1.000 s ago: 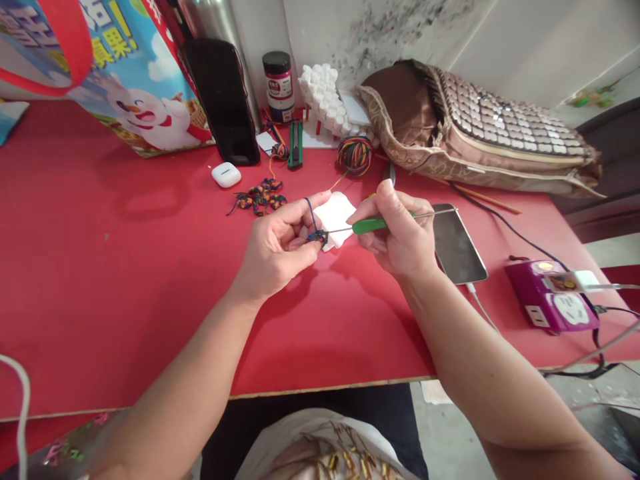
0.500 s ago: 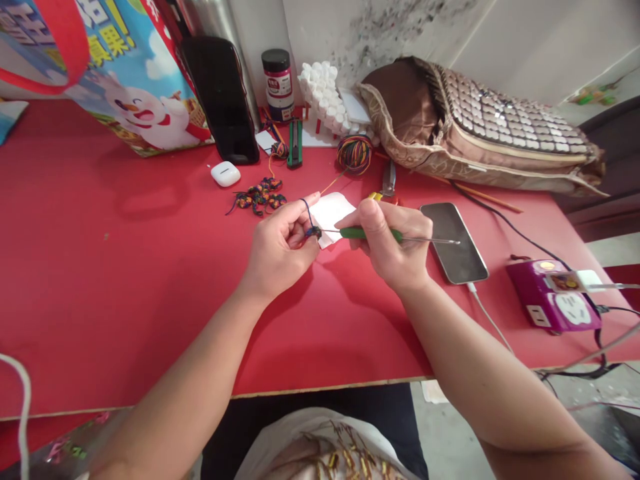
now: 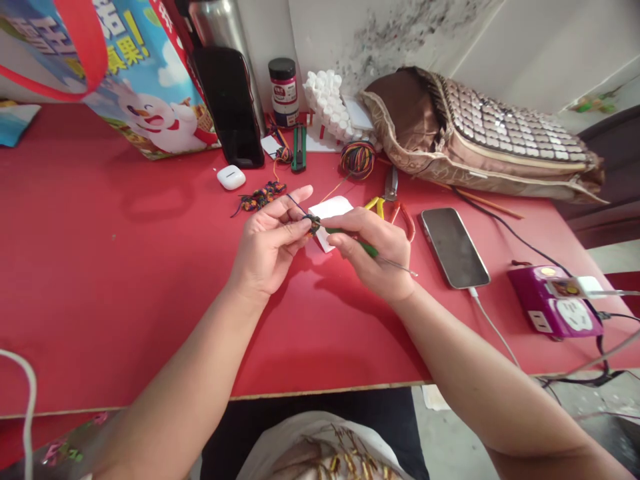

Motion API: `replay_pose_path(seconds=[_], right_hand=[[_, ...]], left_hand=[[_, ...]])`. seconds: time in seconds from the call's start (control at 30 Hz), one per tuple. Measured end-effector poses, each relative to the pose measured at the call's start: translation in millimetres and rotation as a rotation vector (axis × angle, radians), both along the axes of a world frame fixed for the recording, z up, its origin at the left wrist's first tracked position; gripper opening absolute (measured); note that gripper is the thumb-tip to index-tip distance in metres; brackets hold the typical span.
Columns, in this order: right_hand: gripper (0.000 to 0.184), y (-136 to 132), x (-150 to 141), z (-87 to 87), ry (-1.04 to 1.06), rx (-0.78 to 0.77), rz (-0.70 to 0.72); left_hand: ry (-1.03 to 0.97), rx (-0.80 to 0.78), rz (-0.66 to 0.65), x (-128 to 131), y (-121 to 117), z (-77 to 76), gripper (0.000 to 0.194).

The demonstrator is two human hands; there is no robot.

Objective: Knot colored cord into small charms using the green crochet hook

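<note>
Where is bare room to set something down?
Free: tabletop between cartoon bag, white cable and left forearm; a smaller patch from there to the right forearm. Crowded: the right, and the back from black phone to sequined bag.

Red desk [image 3: 150, 320] against a pale wall [image 3: 460, 27], dark-speckled in part; grey floor [image 3: 445, 440] visible below.

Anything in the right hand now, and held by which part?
The right hand holds the green-handled crochet hook by its green handle.
</note>
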State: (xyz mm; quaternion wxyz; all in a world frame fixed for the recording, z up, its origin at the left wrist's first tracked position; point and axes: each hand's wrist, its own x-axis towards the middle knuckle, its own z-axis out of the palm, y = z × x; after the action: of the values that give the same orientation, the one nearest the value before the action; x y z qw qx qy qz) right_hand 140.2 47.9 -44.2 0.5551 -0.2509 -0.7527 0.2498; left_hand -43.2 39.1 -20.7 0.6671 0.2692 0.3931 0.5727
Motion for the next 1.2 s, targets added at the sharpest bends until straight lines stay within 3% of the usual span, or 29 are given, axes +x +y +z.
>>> replay_pose_path(seconds=[0.17,0.3,0.5,0.8,1.2], right_hand=[[0.023,3.9,-3.0,-8.8,-0.206,0.328,-0.086],[0.025,3.7,-9.2,-11.8,-0.320,0.426,-0.185],[0.022,-0.5,-13.8,-12.4,-0.393,0.400,-0.238],[0.012,-4.3,-6.2,-3.6,-0.194,0.222,-0.107],[0.011,-5.7,-3.1,4.6,-0.130,0.101,-0.077]], left_hand=[[-0.162,-0.131,-0.135,-1.4,3.1,-6.5,0.026],[-0.096,-0.076,-0.058,1.9,2.7,-6.6,0.027],[0.206,0.150,0.147,9.4,-1.1,-5.8,0.045],[0.543,0.347,0.117,2.4,-1.2,-6.9,0.042],[0.681,0.388,0.104,-0.9,-0.8,-5.8,0.039]])
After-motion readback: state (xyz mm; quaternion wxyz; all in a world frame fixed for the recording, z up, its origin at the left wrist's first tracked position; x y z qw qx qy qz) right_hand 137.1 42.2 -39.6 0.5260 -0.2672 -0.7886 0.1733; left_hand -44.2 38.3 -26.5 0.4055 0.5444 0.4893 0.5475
